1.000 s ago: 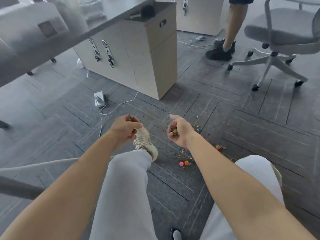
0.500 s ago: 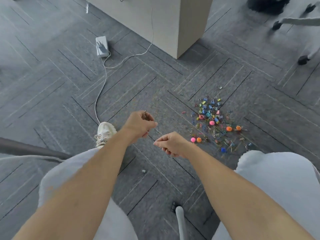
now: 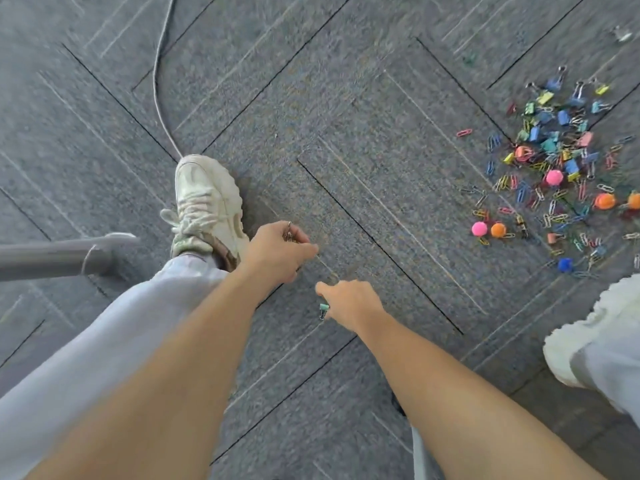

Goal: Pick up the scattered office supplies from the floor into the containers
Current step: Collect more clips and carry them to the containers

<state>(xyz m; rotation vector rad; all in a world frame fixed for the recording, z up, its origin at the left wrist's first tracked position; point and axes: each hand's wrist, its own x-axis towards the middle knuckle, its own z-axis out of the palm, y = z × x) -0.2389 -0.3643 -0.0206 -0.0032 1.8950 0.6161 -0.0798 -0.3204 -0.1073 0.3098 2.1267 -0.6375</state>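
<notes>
Office supplies [image 3: 561,168]: strewn over grey carpet [image 3: 346,116] at two to three o'clock, binder clips [image 3: 571,166], paper clips [image 3: 464,133] and round-headed pins [image 3: 554,177] mixed together. Teal binder clip [image 3: 323,308]: alone near centre, towards six o'clock, right at the fingertips of the right hand [image 3: 349,303]; curled over it, grip or mere touch impossible to tell. Left hand [image 3: 277,251]: just beside at ten o'clock, closed round a few small clips [image 3: 288,232], wire loop poking out above. Pale shoe [image 3: 204,199] at nine o'clock.
</notes>
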